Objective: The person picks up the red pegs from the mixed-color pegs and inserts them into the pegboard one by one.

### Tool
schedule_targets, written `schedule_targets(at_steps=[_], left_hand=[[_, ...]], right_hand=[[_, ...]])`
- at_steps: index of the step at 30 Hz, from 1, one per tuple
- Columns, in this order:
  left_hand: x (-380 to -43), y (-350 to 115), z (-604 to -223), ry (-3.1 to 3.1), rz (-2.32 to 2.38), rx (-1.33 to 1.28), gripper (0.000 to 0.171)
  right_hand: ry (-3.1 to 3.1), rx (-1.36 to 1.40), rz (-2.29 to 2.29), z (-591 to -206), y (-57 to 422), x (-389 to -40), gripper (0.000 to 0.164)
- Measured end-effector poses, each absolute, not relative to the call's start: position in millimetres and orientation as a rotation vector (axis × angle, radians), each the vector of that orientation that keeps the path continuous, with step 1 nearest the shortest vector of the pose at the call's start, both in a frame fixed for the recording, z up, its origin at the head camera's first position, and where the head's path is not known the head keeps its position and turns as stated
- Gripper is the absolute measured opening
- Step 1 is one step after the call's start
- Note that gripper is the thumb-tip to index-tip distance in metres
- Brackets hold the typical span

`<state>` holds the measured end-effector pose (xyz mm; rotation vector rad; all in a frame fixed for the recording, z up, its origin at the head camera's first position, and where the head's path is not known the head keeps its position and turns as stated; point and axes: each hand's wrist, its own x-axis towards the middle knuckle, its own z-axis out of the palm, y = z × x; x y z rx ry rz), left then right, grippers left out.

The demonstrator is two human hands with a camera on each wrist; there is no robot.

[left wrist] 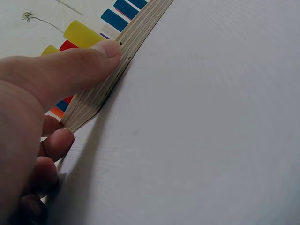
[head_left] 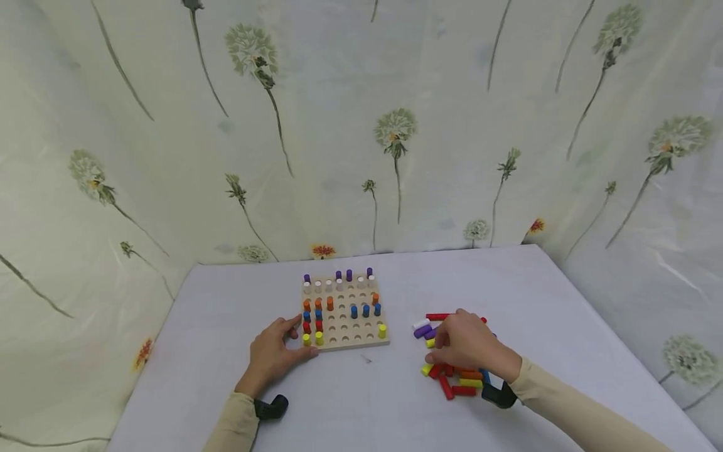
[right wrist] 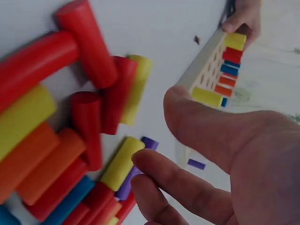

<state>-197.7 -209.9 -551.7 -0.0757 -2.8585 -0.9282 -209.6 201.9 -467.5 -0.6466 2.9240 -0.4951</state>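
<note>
A wooden pegboard point(head_left: 356, 344) lies flat, with coloured pegs upright in part of its holes. At its near left corner my left hand point(head_left: 273, 353) holds the board, the thumb along the near edge by a yellow peg point(left wrist: 84, 33) and the fingers at the left side. My right hand point(head_left: 474, 342) hovers over a pile of loose pegs on the right. In the right wrist view its thumb stands well apart from the fingers, with nothing between them. The index fingertip is right at a loose yellow peg point(right wrist: 123, 163), beside a purple one point(right wrist: 149, 142).
Loose red pegs point(head_left: 446, 388), a white peg point(head_left: 420, 324) and several orange, blue and yellow ones lie around the right hand. A small dark mark point(head_left: 366, 359) shows on the white tabletop point(head_left: 361, 408). Behind hangs a flower-printed cloth point(head_left: 339, 157).
</note>
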Motion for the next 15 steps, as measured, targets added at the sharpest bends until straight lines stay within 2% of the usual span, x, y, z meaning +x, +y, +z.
schedule_targets(at_steps=[6,15], left_hand=[[-197,-211,-552,-2.858,-0.921,-0.066,0.088],[-199,-211,-553,-2.848,-0.928,-0.091,0.087]], right_hand=[[2.945,-0.670,-0.484,-479,212,-205,0.037],[2.948,-0.648,-0.487,-486,214,-200,0.040]])
